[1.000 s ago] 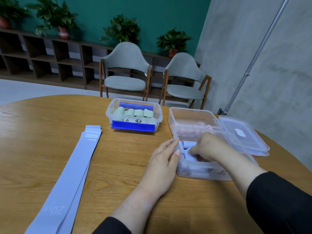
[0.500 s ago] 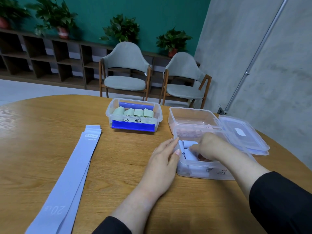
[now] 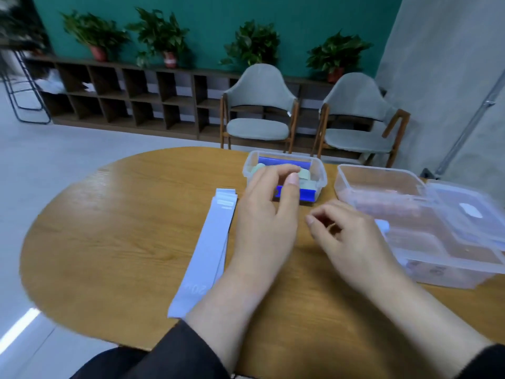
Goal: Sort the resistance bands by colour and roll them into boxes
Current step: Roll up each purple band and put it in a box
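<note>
Two grey chairs [image 3: 259,110] face a round wooden table [image 3: 123,228].

Flat lavender resistance bands [image 3: 205,250] are lying stacked lengthwise at 9 o'clock on the tabletop, printed ends showing. A small clear box [image 3: 318,175] with blue panels is sitting at 12 o'clock, holding pale green rolled bands [image 3: 305,175]. Larger clear boxes [image 3: 410,214] are standing open at 3 o'clock; a lavender roll [image 3: 382,224] is peeking out.
</note>
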`<state>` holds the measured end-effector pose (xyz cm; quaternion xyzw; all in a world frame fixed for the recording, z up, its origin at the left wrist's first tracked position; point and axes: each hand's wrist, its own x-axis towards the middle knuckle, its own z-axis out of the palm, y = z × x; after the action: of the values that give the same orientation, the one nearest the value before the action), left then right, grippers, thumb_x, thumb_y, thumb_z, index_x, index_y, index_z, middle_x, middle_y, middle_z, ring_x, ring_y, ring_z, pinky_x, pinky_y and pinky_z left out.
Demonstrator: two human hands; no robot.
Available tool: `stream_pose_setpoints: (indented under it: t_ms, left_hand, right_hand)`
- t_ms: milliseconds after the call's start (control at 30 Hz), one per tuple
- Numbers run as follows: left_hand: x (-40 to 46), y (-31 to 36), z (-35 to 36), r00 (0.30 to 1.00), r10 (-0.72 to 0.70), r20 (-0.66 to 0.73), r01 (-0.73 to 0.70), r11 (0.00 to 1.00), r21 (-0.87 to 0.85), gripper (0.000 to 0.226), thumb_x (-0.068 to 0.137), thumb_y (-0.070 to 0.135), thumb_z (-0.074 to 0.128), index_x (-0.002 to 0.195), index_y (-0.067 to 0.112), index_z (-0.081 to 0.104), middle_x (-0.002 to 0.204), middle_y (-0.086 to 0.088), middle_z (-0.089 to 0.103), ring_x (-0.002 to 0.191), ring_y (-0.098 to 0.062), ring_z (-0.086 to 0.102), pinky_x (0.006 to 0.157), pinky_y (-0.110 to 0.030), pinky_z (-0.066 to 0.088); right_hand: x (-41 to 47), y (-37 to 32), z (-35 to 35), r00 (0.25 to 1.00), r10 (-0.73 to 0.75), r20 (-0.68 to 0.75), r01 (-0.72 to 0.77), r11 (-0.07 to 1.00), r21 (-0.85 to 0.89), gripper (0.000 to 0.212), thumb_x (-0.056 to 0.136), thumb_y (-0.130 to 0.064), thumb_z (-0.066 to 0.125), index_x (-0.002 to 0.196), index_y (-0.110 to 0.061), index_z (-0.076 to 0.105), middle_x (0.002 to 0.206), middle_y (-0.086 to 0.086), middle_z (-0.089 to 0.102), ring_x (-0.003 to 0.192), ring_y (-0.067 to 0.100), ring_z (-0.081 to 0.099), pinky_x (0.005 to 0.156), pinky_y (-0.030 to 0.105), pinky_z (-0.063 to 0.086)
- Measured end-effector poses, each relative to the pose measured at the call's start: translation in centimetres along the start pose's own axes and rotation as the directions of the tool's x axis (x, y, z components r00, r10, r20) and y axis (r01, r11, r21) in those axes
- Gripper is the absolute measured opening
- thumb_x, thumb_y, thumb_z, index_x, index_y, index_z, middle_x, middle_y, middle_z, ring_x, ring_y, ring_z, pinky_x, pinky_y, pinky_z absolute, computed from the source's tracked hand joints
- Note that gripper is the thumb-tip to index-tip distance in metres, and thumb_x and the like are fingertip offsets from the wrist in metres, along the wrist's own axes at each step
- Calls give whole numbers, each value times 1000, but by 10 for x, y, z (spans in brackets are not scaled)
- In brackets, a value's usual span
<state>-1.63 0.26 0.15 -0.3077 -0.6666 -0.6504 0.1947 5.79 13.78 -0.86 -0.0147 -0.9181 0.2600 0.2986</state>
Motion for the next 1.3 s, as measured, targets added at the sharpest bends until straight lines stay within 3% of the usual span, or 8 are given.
stream_pose_setpoints:
  t_ms: [300,567,733,833,967,1067,1200,1300]
  left_hand:
    - [-57,-74,-169,859,-459,227,220,732,645,27,101,22,56,126,21,67,127,6,67,117,-12,59,91,-16,37]
    - [-73,-81,-175,876,-422,235,207,767,607,27,103,30,51,124,29,67,123,16,67,115,-5,59,98,-22,44]
    - [-74,-52,-176,983,-181,34,143,866,479,32,98,50,46,78,32,64,81,17,61,81,-4,58,71,-14,41]
    - [-70,-27,-159,873,-486,39,444,827,346,55,86,71,47,74,23,70,70,14,70,65,-5,62,63,-21,47]
    - [-61,2,-134,760,-626,175,628,776,50,40,98,37,63,75,5,68,78,3,75,84,-12,74,72,-30,61]
    - [-47,14,-131,811,-568,140,566,822,60,29,101,17,54,87,-8,61,83,-25,64,80,-20,65,79,-45,62]
    - [-13,42,-136,813,-446,375,423,894,147,25,105,17,47,97,9,69,94,-14,71,85,-26,69,69,-31,61]
    - [19,63,-133,801,-318,507,201,941,273,20,104,18,51,92,15,66,88,-8,71,81,-19,69,67,-31,61]
  right_hand:
    - [-56,-65,110,875,-147,461,6,956,293,35,83,-54,66,111,-32,63,118,-24,55,117,-3,51,103,23,37]
    - [-60,-80,130,916,-169,363,141,985,104,13,91,-42,60,97,-33,67,110,-23,56,110,-4,46,99,29,31]
    - [-52,-82,108,993,-12,116,-6,988,156,15,95,-26,59,81,-26,61,85,-16,59,84,7,56,81,37,47]
    - [-47,-89,95,1000,19,-8,-18,987,161,16,94,-20,63,78,-22,62,78,-12,59,78,12,56,75,40,48]
    - [-44,-110,85,990,-143,-10,143,988,57,14,94,-20,62,81,-19,65,85,-12,61,83,12,54,76,41,45]
    - [-41,-113,78,974,-226,33,221,969,107,14,93,-23,59,97,-20,73,103,-13,65,100,7,56,85,35,45]
    - [-23,-99,56,995,21,-100,17,930,368,26,96,-13,60,119,-25,63,120,-15,58,118,1,52,96,22,43]
    - [-7,-90,38,976,115,185,-202,799,567,46,95,-15,63,134,-37,50,132,-20,55,124,-10,48,94,11,43]
